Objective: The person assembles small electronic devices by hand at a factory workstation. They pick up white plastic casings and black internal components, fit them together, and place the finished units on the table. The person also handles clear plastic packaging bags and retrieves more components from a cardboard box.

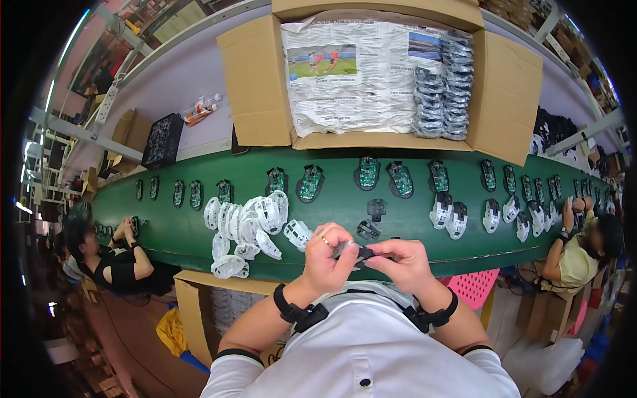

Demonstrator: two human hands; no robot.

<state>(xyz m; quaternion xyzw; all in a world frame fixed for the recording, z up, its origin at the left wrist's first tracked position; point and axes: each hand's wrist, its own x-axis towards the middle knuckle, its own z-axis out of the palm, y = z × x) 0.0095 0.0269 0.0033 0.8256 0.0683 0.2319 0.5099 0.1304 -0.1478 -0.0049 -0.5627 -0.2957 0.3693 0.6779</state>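
Close to my body, at the near edge of the green bench, my two hands meet. My left hand (328,260) has its fingers closed round a pale shell piece (344,248), mostly covered by the fingers. The thumb and forefinger of my right hand (403,263) pinch a small black plastic part (364,254) against it. Just beyond them lie two loose black plastic pieces (376,209). A heap of white computer-mouse shells (249,222) is to the left, with a single white shell (298,234) nearer my left hand.
Black mouse bases with green circuit boards (310,183) line the green bench (338,222). White-and-black mouse shells (456,220) stand at right. Behind, an open carton (255,83) holds newspaper and bagged parts (456,86). Co-workers sit at left (133,259) and right (577,255).
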